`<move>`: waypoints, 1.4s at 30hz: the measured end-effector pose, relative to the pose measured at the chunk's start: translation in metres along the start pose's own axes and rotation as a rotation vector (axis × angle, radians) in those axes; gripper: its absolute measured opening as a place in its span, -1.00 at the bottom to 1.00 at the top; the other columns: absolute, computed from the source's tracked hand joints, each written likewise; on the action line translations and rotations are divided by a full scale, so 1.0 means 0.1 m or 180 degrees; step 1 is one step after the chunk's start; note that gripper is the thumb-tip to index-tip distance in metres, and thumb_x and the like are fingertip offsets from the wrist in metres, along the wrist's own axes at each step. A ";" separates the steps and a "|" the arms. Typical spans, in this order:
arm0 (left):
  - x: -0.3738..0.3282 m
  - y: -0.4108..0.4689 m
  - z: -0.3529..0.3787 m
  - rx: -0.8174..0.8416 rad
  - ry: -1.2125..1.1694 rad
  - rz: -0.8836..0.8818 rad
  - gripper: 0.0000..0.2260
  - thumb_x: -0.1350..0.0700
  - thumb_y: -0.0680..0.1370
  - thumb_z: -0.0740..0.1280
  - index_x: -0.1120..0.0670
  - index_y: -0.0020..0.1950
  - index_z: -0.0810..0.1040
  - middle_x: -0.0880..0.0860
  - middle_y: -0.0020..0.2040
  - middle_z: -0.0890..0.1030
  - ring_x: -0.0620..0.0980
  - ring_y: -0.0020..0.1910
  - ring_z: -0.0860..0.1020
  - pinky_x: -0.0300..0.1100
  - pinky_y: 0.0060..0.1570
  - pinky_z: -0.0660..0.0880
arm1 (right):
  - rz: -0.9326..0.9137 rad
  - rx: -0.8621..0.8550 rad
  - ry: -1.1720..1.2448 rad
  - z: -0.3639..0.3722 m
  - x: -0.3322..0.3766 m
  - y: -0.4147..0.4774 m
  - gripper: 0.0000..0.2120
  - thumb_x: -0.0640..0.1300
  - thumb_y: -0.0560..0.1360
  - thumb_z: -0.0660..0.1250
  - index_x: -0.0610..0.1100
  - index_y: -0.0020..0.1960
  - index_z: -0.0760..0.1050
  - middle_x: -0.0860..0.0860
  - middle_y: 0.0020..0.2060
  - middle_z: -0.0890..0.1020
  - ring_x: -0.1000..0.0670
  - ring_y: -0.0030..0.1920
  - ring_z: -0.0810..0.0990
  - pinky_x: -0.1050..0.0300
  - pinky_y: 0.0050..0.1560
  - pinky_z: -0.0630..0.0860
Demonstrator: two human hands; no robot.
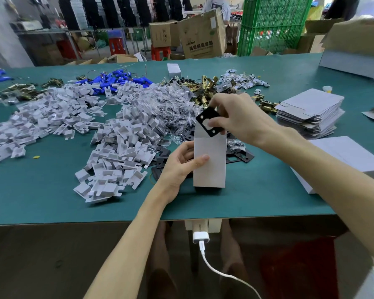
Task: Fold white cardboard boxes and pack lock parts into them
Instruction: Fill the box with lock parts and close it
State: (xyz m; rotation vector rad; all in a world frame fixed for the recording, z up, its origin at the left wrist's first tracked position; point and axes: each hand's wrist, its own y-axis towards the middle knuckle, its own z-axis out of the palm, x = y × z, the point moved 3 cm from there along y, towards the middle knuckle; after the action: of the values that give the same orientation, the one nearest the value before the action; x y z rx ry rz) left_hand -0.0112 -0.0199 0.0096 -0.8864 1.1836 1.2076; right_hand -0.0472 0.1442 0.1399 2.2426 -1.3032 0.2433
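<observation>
A green worktop (52, 190) in a cluttered workshop carries heaps of lock parts. Near the middle of its front edge, the left hand (179, 169) grips an upright white box (209, 165), with the thumb across its near face. The right hand (240, 117) pinches a black plate (207, 120), held tilted at the box's open mouth, against the raised flap. Entering askew like this, a corner of the plate may catch the rim or flap and crease the thin card, or jam partway in. A downward push against such a snag could tip the box toward the inserts (117, 137) heaped on its left.
</observation>
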 end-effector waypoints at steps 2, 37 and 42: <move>0.00 0.00 0.00 -0.0011 -0.0011 0.0000 -0.65 0.14 0.53 0.50 0.06 0.30 0.58 0.11 0.21 0.71 0.09 0.20 0.67 -0.09 0.13 0.62 | -0.0072 0.0202 -0.0189 0.02 0.05 0.00 -0.82 -0.10 0.57 0.44 -0.09 0.16 0.60 -0.10 -0.07 0.68 -0.11 -0.08 0.64 -0.10 0.02 0.59; 0.02 0.01 -0.01 0.0011 0.0063 0.0029 -0.69 0.23 0.58 0.46 0.17 0.32 0.55 0.18 0.20 0.70 0.07 0.16 0.68 -0.09 0.13 0.62 | 0.0085 0.0990 -0.0943 0.35 0.09 0.00 -0.57 0.13 0.68 0.19 -0.13 -0.17 0.60 0.04 -0.39 0.49 0.10 -0.31 0.37 0.01 0.06 0.17; 0.02 0.01 -0.01 -0.0006 0.0104 0.0024 -0.69 0.23 0.59 0.46 0.18 0.32 0.55 0.20 0.21 0.69 0.08 0.17 0.67 -0.03 0.20 0.60 | 0.0143 0.1081 -0.0899 0.33 0.10 0.00 -0.52 0.13 0.67 0.22 -0.05 -0.37 0.41 0.04 -0.44 0.43 0.09 -0.33 0.35 -0.02 0.05 0.19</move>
State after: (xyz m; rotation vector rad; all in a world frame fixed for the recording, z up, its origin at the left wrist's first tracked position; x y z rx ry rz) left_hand -0.0121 -0.0203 0.0070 -0.9068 1.2131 1.2047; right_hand -0.0457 0.1190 0.1167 2.6087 -1.5567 0.1789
